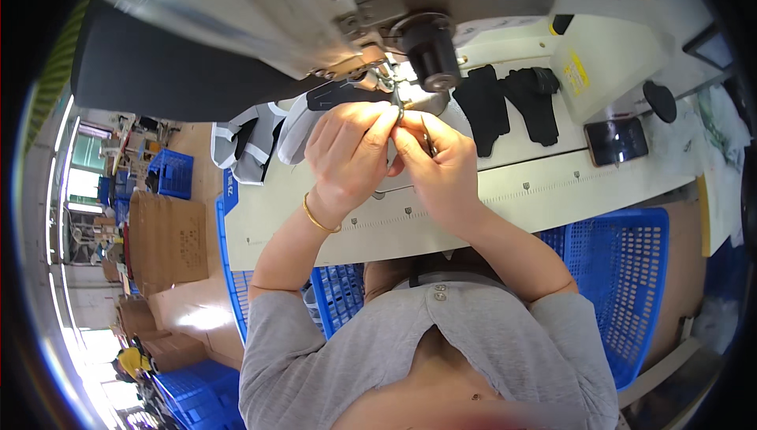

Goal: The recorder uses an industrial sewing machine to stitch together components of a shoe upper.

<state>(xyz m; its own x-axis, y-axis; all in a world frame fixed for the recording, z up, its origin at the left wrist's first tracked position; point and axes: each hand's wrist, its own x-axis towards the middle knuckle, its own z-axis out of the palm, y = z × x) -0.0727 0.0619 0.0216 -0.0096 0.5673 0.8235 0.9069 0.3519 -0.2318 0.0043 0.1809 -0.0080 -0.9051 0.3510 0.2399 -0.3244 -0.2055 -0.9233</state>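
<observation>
My left hand [347, 150] and right hand [434, 163] meet fingertip to fingertip just under the sewing machine [331, 12], both pinched shut on a small dark piece [400, 112] I can't make out; black fabric cutouts [505, 102] lie on the table [552, 185] to the right

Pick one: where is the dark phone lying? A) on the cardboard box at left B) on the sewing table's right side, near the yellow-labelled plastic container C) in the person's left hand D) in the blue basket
B: the dark phone lies flat on the pale table, just below the plastic container; both hands, left hand and right hand, are busy together at the needle.
</observation>
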